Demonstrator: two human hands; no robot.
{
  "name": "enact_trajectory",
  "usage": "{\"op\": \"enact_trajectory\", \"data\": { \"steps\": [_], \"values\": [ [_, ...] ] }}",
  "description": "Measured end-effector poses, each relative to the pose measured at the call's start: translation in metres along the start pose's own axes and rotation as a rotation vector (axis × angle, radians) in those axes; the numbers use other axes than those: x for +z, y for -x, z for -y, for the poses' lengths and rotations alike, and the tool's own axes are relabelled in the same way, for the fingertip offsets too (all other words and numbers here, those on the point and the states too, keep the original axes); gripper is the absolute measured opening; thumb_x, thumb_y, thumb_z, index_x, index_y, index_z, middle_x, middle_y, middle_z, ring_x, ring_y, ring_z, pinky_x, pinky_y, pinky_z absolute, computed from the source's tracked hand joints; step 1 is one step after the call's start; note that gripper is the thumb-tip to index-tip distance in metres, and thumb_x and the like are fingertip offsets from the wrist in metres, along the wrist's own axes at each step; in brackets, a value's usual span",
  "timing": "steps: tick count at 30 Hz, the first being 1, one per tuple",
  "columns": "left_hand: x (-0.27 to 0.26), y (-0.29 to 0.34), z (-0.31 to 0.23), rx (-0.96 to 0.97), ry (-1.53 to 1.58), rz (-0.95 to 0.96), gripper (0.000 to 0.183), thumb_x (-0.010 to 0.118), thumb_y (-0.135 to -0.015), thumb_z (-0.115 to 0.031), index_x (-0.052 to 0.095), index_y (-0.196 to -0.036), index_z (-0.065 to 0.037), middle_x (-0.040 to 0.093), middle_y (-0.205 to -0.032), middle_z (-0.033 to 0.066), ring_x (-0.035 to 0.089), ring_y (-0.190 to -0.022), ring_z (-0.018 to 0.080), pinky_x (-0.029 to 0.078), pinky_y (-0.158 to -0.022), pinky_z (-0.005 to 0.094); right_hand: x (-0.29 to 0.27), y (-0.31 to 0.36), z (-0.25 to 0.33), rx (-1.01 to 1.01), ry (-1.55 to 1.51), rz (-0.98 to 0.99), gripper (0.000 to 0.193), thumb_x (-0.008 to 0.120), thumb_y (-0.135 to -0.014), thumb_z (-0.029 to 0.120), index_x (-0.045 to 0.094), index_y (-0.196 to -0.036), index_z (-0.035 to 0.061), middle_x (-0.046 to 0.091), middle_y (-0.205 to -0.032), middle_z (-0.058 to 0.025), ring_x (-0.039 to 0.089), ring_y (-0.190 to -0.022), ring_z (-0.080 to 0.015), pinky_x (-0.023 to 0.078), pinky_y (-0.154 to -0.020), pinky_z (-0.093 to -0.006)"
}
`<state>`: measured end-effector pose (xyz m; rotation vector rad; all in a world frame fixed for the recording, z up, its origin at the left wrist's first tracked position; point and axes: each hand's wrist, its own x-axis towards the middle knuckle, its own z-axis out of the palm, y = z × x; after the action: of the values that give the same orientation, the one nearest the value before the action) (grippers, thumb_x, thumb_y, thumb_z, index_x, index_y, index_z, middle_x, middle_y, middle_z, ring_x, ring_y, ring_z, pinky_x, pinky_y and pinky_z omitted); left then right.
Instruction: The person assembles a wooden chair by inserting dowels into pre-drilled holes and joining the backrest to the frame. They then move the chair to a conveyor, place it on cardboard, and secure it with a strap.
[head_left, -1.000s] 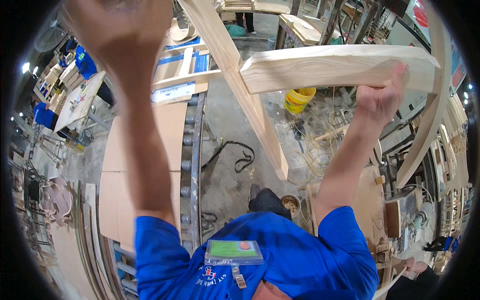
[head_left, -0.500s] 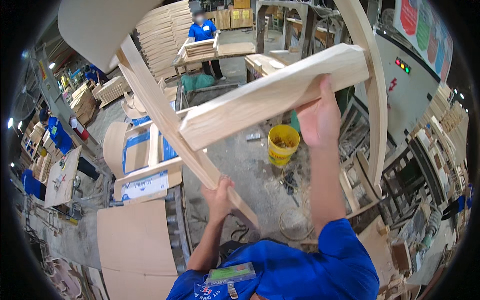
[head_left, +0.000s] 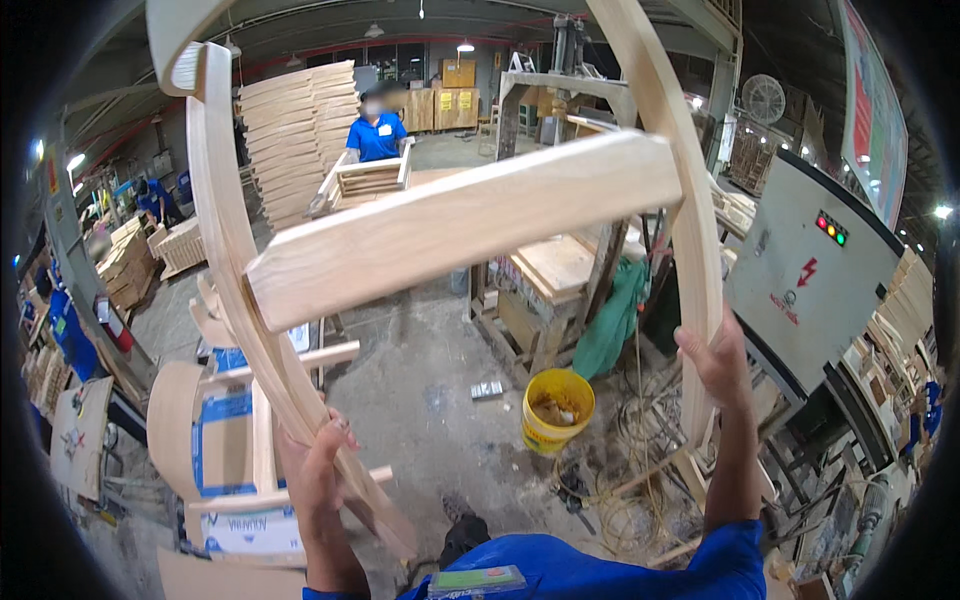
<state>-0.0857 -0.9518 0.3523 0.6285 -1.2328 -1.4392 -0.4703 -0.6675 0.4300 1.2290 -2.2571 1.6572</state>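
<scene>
Head view, wooden frame: the wooden frame (head_left: 465, 230) is up in front of the person, above the floor (head_left: 430, 400); tilted, top edge cut off.
Left hand: the left hand (head_left: 314, 468) is closed around the lower part of the left leg (head_left: 222, 190); far-side fingers partly hidden.
Right hand: the right hand (head_left: 720, 368) is wrapped on the lower right leg (head_left: 698, 260), thumb on near face; other fingertips not clear.
Crosspiece: the crosspiece (head_left: 550, 205) spans between both legs, meets each; joint fixings can't be seen.
Curved piece: the curved piece (head_left: 180, 35) sits at the left leg's top, runs out of shot.
Done: crosspiece and legs look joined, frame off any support.
Left: frame not set down, both hands occupied; further work on it can't be told.
Below: yellow bucket (head_left: 540, 437) on floor, green cloth (head_left: 612, 325) behind it.
Beyond: co-worker (head_left: 378, 138) in blue beside stacked wooden parts (head_left: 295, 130); grey cabinet (head_left: 790, 270) at right.
</scene>
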Motion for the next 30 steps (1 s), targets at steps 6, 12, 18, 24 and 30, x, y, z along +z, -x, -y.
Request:
{"op": "enact_trajectory", "data": {
  "steps": [6, 12, 18, 24, 30],
  "values": [
    [0.021, -0.126, 0.030, -0.028, -0.103, 0.001, 0.054, 0.074, -0.080, -0.013, 0.054, -0.126, 0.007, 0.062, -0.085, 0.0077, 0.062, -0.067, 0.0151, 0.053, -0.061, 0.0305, 0.079, -0.108, -0.053, 0.057, -0.112, -0.007, 0.042, 0.074, -0.096, 0.010, 0.057, -0.133, -0.0006, 0.063, -0.099, -0.0030, 0.060, -0.082, -0.0100, 0.053, -0.069, -0.0268],
    [0.051, -0.223, 0.057, -0.067, -0.156, 0.006, 0.039, 0.072, -0.084, -0.011, 0.058, -0.117, 0.004, 0.063, -0.084, 0.0067, 0.061, -0.068, 0.0142, 0.052, -0.062, 0.0297, 0.135, -0.201, -0.089, 0.141, -0.143, 0.038, 0.049, 0.072, -0.096, 0.011, 0.054, -0.140, -0.0016, 0.062, -0.099, -0.0029, 0.060, -0.082, -0.0105, 0.053, -0.070, -0.0275],
    [0.073, -0.298, 0.117, -0.153, -0.316, -0.138, 0.038, 0.075, -0.082, -0.014, 0.060, -0.112, 0.003, 0.063, -0.084, 0.0076, 0.062, -0.065, 0.0152, 0.051, -0.058, 0.0294, 0.203, -0.291, -0.175, 0.324, -0.263, 0.234, 0.039, 0.076, -0.091, 0.013, 0.060, -0.123, -0.0024, 0.064, -0.090, -0.0014, 0.061, -0.074, -0.0108, 0.054, -0.065, -0.0289],
    [0.083, -0.363, 0.194, -0.276, -0.443, -0.093, 0.042, 0.071, -0.080, -0.010, 0.056, -0.117, 0.004, 0.062, -0.084, 0.0087, 0.063, -0.067, 0.0168, 0.052, -0.059, 0.0311, 0.270, -0.321, -0.296, 0.525, -0.157, 0.351, 0.040, 0.076, -0.084, 0.020, 0.065, -0.115, -0.0049, 0.070, -0.090, -0.0153, 0.070, -0.080, -0.0184, 0.056, -0.072, -0.0363],
    [0.142, -0.444, 0.243, -0.499, -0.629, 0.093, 0.030, 0.069, -0.081, -0.008, 0.058, -0.107, 0.003, 0.063, -0.074, 0.0078, 0.063, -0.060, 0.0172, 0.052, -0.055, 0.0314, 0.270, -0.319, -0.371, 0.564, 0.032, 0.344, 0.045, 0.075, -0.084, 0.022, 0.065, -0.120, -0.0029, 0.073, -0.099, -0.0206, 0.072, -0.091, -0.0331, 0.056, -0.083, -0.0417]
  ]
}}
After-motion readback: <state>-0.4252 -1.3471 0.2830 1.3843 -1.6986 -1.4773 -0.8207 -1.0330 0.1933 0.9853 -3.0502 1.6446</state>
